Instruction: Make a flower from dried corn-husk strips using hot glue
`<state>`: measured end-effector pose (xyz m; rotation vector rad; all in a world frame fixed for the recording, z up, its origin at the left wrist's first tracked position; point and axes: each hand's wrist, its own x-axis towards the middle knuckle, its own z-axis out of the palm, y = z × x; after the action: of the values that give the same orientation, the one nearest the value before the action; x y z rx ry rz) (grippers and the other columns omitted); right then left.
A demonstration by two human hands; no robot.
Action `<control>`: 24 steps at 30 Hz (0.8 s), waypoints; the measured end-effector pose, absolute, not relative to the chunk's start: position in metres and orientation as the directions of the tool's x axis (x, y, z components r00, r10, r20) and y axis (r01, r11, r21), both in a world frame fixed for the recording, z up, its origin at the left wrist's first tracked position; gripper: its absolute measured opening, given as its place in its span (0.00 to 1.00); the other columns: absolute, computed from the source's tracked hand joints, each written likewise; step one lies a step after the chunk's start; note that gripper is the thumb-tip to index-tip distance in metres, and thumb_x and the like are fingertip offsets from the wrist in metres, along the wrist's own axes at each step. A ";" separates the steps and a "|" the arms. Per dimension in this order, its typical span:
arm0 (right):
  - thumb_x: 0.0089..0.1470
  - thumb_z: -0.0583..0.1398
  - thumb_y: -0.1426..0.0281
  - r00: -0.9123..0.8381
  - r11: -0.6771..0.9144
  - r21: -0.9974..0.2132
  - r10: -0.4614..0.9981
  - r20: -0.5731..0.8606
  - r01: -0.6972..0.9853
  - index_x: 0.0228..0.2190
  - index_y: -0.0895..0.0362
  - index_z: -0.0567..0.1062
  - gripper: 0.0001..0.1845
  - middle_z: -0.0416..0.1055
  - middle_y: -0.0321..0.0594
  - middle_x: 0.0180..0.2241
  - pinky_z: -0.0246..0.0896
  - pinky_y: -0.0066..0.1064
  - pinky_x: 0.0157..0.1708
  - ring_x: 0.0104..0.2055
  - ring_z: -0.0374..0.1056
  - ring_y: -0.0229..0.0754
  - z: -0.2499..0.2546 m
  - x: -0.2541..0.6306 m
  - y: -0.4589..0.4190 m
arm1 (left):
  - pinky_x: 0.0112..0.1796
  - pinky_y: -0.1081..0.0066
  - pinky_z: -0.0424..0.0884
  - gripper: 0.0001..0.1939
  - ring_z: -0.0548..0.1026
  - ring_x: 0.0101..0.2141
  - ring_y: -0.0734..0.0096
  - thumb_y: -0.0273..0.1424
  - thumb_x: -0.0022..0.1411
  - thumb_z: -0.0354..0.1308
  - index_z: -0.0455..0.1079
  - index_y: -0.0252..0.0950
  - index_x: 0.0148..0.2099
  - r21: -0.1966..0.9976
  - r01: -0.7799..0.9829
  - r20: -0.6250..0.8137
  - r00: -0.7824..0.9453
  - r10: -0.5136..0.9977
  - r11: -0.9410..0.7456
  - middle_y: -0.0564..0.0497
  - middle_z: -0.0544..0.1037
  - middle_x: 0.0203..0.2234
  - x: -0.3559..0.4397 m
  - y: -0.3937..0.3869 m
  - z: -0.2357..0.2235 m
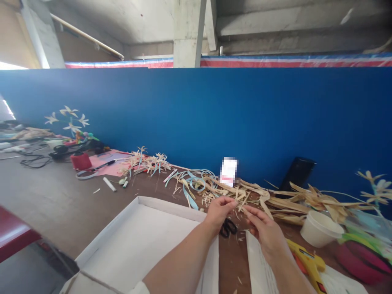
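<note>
My left hand (219,211) is closed in a pinch, thumb against forefinger, above the pile of dried husk strips (211,192). Close by on its right, my right hand (263,228) pinches too, with the fingertips of both hands a short gap apart. Whatever lies in either pinch is too small to make out against the pale scraps behind. Black-handled scissors (228,228) lie on the brown table just below the hands, partly covered by the left wrist. Light blue ribbon (190,198) curls among the strips.
A white shallow box (139,245) lies under my left forearm. On the right are a white paper cup (321,228), a yellow glue gun (309,261) and a dark phone (298,173). Husk flowers (156,162) lie further left. A blue partition (171,110) stands behind.
</note>
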<state>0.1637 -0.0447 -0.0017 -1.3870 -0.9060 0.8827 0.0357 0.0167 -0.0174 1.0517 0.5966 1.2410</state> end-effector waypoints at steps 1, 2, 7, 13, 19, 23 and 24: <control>0.35 0.67 0.60 0.409 0.005 -1.000 0.912 0.010 0.014 0.36 0.54 0.78 0.22 0.72 0.37 0.30 0.54 0.23 0.20 0.28 0.63 0.35 -0.001 0.164 -0.045 | 0.29 0.75 0.62 0.17 0.66 0.23 0.79 0.39 0.43 0.65 0.73 0.31 0.31 0.884 -0.467 0.161 0.286 0.945 -0.010 0.52 0.72 0.22 0.036 0.016 -0.017; 0.35 0.67 0.60 0.408 0.006 -1.000 0.913 0.009 0.008 0.36 0.55 0.78 0.22 0.71 0.37 0.28 0.53 0.23 0.20 0.26 0.62 0.35 0.000 0.163 -0.045 | 0.29 0.75 0.62 0.17 0.66 0.23 0.79 0.39 0.43 0.66 0.73 0.31 0.31 0.884 -0.467 0.157 0.303 0.940 0.003 0.52 0.72 0.22 0.035 0.015 -0.016; 0.35 0.68 0.63 0.395 0.014 -0.998 0.918 -0.014 -0.068 0.36 0.58 0.76 0.23 0.66 0.34 0.21 0.49 0.22 0.18 0.22 0.57 0.32 0.003 0.162 -0.045 | 0.29 0.75 0.63 0.18 0.68 0.24 0.77 0.40 0.41 0.66 0.73 0.31 0.31 0.889 -0.458 0.163 0.341 0.926 0.013 0.51 0.73 0.23 0.036 0.013 -0.017; 0.37 0.67 0.63 0.417 0.085 -0.993 0.908 0.041 -0.087 0.38 0.59 0.75 0.23 0.62 0.32 0.19 0.48 0.23 0.16 0.21 0.56 0.32 0.003 0.161 -0.045 | 0.28 0.73 0.64 0.17 0.67 0.21 0.77 0.40 0.42 0.66 0.73 0.31 0.30 0.902 -0.431 0.160 0.353 0.922 0.009 0.52 0.72 0.20 0.037 0.016 -0.020; 0.36 0.68 0.62 0.440 0.099 -0.992 0.896 0.052 -0.084 0.40 0.56 0.74 0.26 0.69 0.35 0.28 0.53 0.22 0.18 0.24 0.60 0.33 0.001 0.160 -0.045 | 0.29 0.73 0.64 0.17 0.67 0.22 0.78 0.39 0.42 0.66 0.72 0.30 0.30 0.895 -0.447 0.160 0.316 0.935 -0.002 0.52 0.72 0.20 0.037 0.013 -0.016; 0.34 0.68 0.63 0.392 0.041 -0.993 0.920 -0.005 -0.110 0.42 0.56 0.72 0.30 0.72 0.38 0.33 0.51 0.21 0.18 0.23 0.60 0.32 0.003 0.155 -0.046 | 0.30 0.73 0.65 0.17 0.67 0.22 0.78 0.39 0.41 0.66 0.72 0.30 0.29 0.882 -0.470 0.159 0.301 0.940 0.001 0.53 0.71 0.19 0.037 0.011 -0.011; 0.34 0.68 0.63 0.382 0.018 -0.994 0.924 -0.025 -0.109 0.42 0.56 0.72 0.30 0.73 0.38 0.33 0.50 0.21 0.17 0.23 0.60 0.32 0.003 0.153 -0.047 | 0.30 0.73 0.65 0.17 0.67 0.22 0.78 0.39 0.41 0.66 0.72 0.30 0.29 0.881 -0.474 0.152 0.294 0.944 0.006 0.53 0.71 0.19 0.037 0.011 -0.010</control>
<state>0.1534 -0.0472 0.0034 -1.2915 -0.8379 0.9697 0.0372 0.0106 -0.0102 1.0359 0.5806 1.2124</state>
